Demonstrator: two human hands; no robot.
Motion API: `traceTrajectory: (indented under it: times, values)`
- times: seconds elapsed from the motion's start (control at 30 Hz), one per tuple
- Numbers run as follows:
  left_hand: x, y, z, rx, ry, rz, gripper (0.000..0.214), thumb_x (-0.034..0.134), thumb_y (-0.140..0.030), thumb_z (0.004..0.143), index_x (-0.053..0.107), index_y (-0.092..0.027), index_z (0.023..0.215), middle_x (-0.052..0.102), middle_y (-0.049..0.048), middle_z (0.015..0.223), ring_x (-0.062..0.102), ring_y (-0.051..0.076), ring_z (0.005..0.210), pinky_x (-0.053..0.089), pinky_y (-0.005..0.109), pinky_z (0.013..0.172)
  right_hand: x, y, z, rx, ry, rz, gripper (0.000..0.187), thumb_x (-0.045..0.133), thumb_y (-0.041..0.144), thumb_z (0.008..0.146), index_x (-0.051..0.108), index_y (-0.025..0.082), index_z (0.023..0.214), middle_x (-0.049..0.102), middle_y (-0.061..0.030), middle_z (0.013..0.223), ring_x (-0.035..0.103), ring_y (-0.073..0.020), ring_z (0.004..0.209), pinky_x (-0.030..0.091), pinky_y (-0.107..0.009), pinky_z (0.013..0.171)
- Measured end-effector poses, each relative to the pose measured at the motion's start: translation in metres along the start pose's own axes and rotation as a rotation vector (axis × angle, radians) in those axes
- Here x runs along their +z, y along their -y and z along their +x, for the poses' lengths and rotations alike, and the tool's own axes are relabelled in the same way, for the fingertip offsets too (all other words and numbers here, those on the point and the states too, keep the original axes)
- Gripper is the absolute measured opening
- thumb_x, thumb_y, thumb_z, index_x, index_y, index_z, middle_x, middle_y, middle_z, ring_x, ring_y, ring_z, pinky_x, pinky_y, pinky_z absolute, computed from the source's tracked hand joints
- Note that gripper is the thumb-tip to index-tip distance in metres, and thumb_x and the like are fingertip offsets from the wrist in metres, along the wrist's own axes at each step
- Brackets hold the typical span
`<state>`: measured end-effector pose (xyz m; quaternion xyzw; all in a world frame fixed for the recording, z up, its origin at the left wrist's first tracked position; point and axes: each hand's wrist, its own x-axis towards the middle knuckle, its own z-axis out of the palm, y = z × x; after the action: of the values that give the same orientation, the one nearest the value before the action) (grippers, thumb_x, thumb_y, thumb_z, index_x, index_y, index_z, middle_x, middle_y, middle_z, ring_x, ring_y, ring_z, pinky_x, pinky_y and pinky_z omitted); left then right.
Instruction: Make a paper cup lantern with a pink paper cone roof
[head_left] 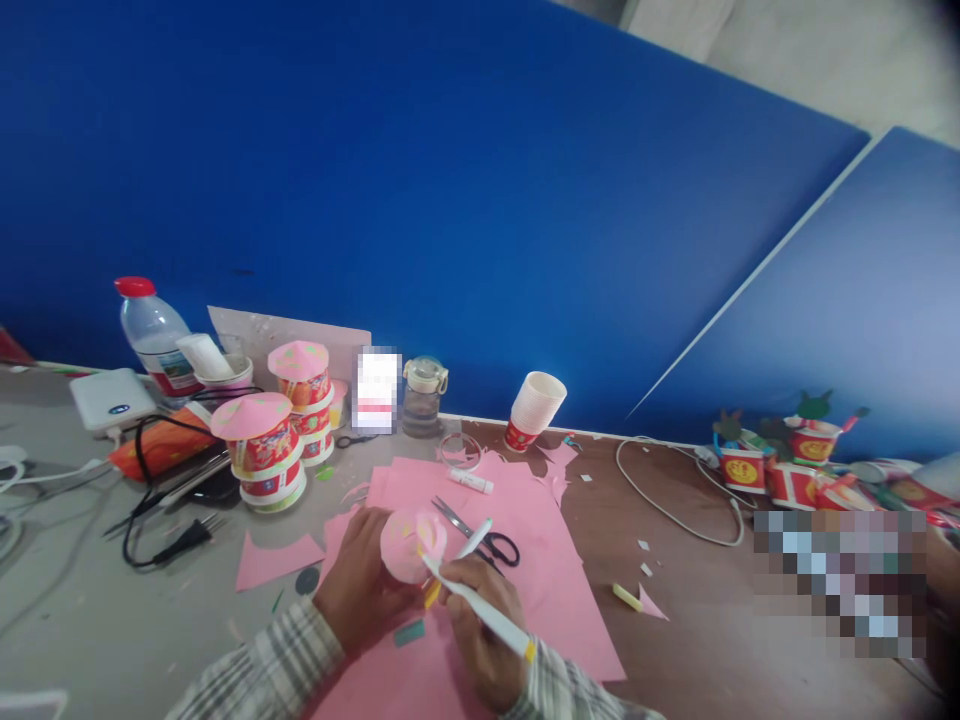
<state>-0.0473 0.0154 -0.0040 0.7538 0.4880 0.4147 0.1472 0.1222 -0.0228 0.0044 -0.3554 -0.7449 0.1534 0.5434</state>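
My left hand (360, 585) is closed around a small pink paper cone (411, 542), holding it over the pink paper sheets (525, 560). My right hand (480, 625) grips a white pen (480, 610) with its tip against the cone's lower edge, and a second white marker (474, 540) sticks up between its fingers. Black-handled scissors (480, 538) lie on the paper just behind my hands. A white glue stick (471, 481) lies farther back on the paper.
Stacked decorated cups with pink cone lids (262, 450) stand at the left, beside a water bottle (154, 335), a white power bank (112, 400) and black cables (161, 520). A paper cup stack (534, 405) lies tilted at the back. More decorated cups (795, 465) sit at the right. Blue partitions (450, 200) stand behind the table.
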Motion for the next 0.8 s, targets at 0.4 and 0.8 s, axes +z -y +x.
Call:
traceTrajectory:
  times: [0.4, 0.8]
  values:
    - [0.0016, 0.0032, -0.0015, 0.004, 0.007, 0.005, 0.038, 0.071, -0.035, 0.043, 0.055, -0.028, 0.077, 0.056, -0.0004, 0.073, 0.051, 0.026, 0.072, 0.043, 0.042, 0.066, 0.0022, -0.0034, -0.0054, 0.007, 0.008, -0.017, 0.018, 0.052, 0.017, 0.082, 0.061, 0.021, 0.097, 0.067, -0.0011, 0.07, 0.066, -0.0189, 0.059, 0.056, -0.029, 0.056]
    - [0.0007, 0.0015, -0.0009, 0.009, -0.006, 0.025, 0.039, 0.07, -0.037, 0.044, 0.055, -0.028, 0.078, 0.058, -0.0003, 0.073, 0.051, 0.025, 0.072, 0.044, 0.041, 0.065, 0.001, -0.004, -0.0051, 0.006, 0.005, -0.023, 0.019, 0.052, 0.016, 0.081, 0.061, 0.021, 0.097, 0.067, -0.0013, 0.07, 0.066, -0.0188, 0.06, 0.055, -0.028, 0.056]
